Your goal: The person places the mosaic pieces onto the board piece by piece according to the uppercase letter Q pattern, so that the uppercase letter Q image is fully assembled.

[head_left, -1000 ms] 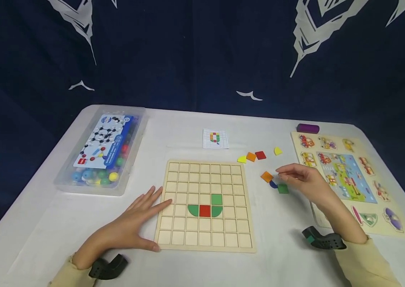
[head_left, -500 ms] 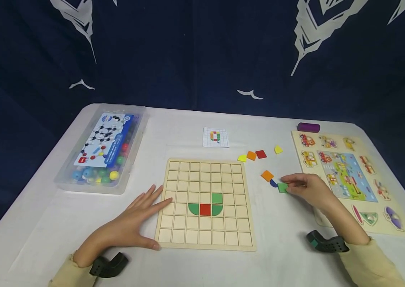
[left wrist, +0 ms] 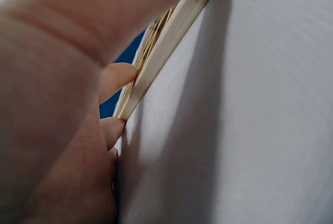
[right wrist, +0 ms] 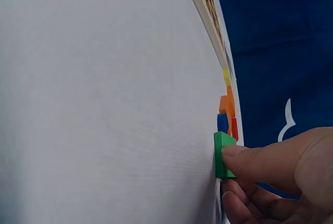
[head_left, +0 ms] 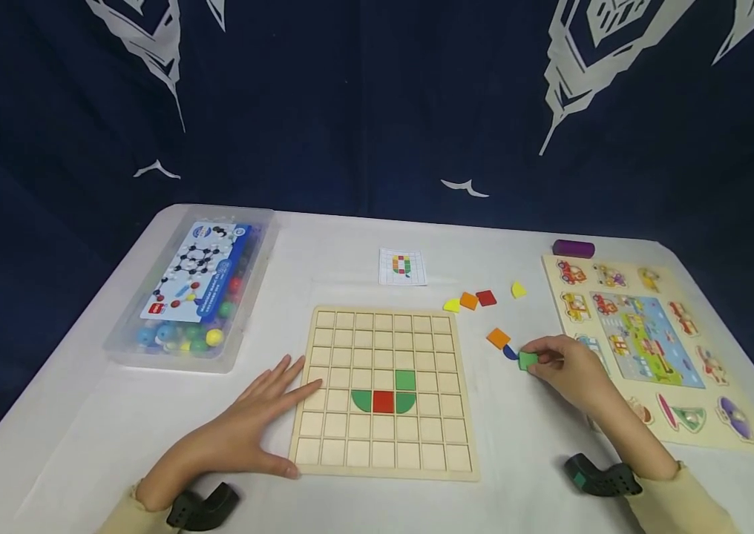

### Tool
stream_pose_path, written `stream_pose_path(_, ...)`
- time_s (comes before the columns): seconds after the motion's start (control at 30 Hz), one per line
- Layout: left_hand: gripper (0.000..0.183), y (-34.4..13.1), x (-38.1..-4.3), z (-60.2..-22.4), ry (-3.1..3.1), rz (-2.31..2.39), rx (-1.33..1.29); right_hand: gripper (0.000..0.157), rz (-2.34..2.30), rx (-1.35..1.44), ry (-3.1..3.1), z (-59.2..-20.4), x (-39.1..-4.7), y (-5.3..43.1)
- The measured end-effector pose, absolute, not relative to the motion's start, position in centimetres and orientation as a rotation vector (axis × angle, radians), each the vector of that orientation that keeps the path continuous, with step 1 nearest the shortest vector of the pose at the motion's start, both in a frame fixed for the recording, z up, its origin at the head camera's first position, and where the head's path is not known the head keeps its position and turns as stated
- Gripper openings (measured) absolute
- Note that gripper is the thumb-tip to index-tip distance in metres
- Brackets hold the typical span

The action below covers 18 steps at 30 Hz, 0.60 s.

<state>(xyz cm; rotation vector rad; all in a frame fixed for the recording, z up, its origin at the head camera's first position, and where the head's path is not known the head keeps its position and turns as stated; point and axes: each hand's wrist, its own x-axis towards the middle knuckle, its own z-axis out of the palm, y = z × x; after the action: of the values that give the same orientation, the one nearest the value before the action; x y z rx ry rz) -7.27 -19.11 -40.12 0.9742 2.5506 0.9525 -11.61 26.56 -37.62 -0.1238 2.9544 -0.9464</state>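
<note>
My left hand (head_left: 243, 426) is spread at the left side of a wooden grid board (head_left: 330, 460), thumb and fingers touching its edge. Set in the board are a red square tile (head_left: 383, 402), a green square tile (head_left: 405, 380) above the right one of two green quarter-round tiles (head_left: 361, 400). To the right of the board, my right hand (head_left: 571, 371) pinches another green square tile (right wrist: 220, 155) between thumb and fingers. A blue rounded tile (head_left: 510, 353) and an orange square tile (head_left: 499, 338) lie just left of it on the white table.
Beyond the board lie a pattern card (head_left: 402, 267) and several loose tiles, among them a red one (head_left: 486, 298). A clear plastic box (head_left: 217, 360) of coloured balls stands left. On the right are a vehicle picture puzzle (head_left: 657, 430) and a purple cylinder (head_left: 574, 248).
My right hand has come down to the loose green square tile and taken hold of it, tilting it slightly. The left hand has stayed at the board's edge.
</note>
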Motion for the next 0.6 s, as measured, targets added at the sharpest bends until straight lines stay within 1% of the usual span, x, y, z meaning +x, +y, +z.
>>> stream_pose_path(0.43, 0.104, -19.01, -7.25, -40.41, 2.559, 0.952, 0.985, 0.015, -0.935, -0.118, 3.137, -37.97, -10.79, 26.16)
stream_pose_path(0.6, 0.104, -19.11, -7.23, -40.22, 2.559, 0.939, 0.981, 0.012, -0.962, -0.14, 3.145, -37.34, -10.67, 26.35)
